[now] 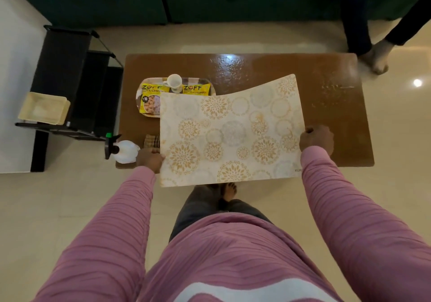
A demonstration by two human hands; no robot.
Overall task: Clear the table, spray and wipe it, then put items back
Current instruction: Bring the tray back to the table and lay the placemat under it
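Pink-sleeved, my left hand (150,159) and right hand (316,138) are gripping the patterned placemat (231,131) by its side edges.
I am holding it above the brown table (326,115); the tray (140,96) carrying a mug (174,83) and the spray bottle (126,151) are sitting at its left end.

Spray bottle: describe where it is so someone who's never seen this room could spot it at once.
Find the brown table. At its near left corner, just left of the left hand gripping the mat, sits the spray bottle. Unlike the checked cloth beside it, it is white with a black trigger and green tip.
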